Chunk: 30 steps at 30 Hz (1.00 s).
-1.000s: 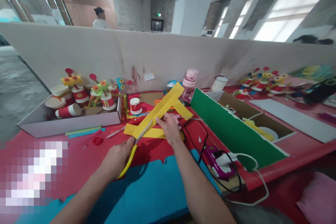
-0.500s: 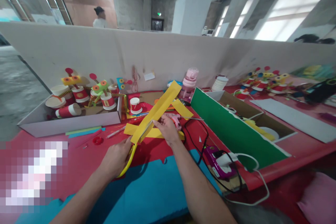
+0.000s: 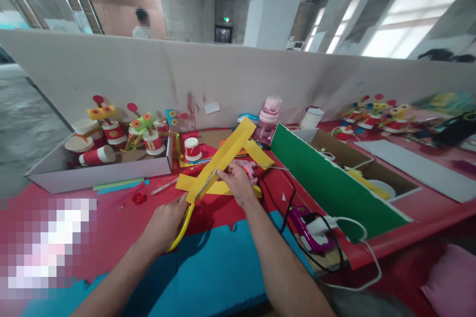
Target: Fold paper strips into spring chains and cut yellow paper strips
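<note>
My left hand (image 3: 167, 223) is closed around a pair of scissors (image 3: 185, 228) with yellow handles. The blades point up and away, lying along a long yellow paper strip (image 3: 228, 153). My right hand (image 3: 238, 183) pinches the edge of that strip near the blade tips. The strip slants upward to the right. Beneath it, another yellow paper strip (image 3: 219, 187) rests on the red table, and a shorter yellow piece (image 3: 259, 153) is behind. Just behind my right hand is a pink glue gun (image 3: 250, 171), partly hidden.
At left a white box (image 3: 111, 173) holds paper-cup figures. A green-sided box (image 3: 330, 185) stands at right, with a purple power strip (image 3: 310, 230) and cables before it. Blue sheet (image 3: 219, 262) covers the front. A white partition (image 3: 148, 69) runs behind; a paper cup (image 3: 192, 149) stands mid-table.
The upper end of the yellow strip has dipped slightly. Both hands and the scissors stay almost where they were.
</note>
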Available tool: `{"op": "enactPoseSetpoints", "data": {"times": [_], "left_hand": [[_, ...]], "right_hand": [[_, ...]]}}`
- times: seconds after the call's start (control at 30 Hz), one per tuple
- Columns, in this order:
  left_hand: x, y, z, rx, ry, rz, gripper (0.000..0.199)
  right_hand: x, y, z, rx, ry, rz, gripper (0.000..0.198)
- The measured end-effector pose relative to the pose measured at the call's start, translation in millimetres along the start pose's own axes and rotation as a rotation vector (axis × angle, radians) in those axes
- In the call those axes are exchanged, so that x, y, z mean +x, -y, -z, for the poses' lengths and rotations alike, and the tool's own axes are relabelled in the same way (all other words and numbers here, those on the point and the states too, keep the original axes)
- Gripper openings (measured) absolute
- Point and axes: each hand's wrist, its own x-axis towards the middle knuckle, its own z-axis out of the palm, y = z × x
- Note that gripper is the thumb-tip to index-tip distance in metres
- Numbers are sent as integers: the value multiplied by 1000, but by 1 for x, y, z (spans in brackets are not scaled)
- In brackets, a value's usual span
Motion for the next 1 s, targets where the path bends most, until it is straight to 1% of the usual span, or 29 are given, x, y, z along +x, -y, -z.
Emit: {"op": "enactPoseSetpoints", "data": {"times": [0.1, 0.27, 0.6, 0.73, 0.8, 0.9, 1.0], "left_hand": [[0, -1, 2, -3, 8, 10, 46], [-1, -1, 3, -7, 9, 6, 33], [-1, 1, 0, -43, -8, -12, 17], [-1, 3, -3, -49, -30, -24, 14], [-1, 4, -3, -47, -29, -26, 15], [-1, 3, -2, -35, -18, -31, 17], [-2, 0, 0, -14, 3, -32, 16]], "right_hand": [[0, 1, 0, -3, 1, 1, 28], [0, 2, 0, -7, -6, -3, 28], [-1, 4, -2, -2, -15, -11, 30], [-2, 6, -2, 3, -5, -18, 30], [-2, 7, -1, 29, -4, 0, 30], [0, 9, 2, 80, -23, 46, 31], [0, 11, 3, 70, -42, 33, 35]]}}
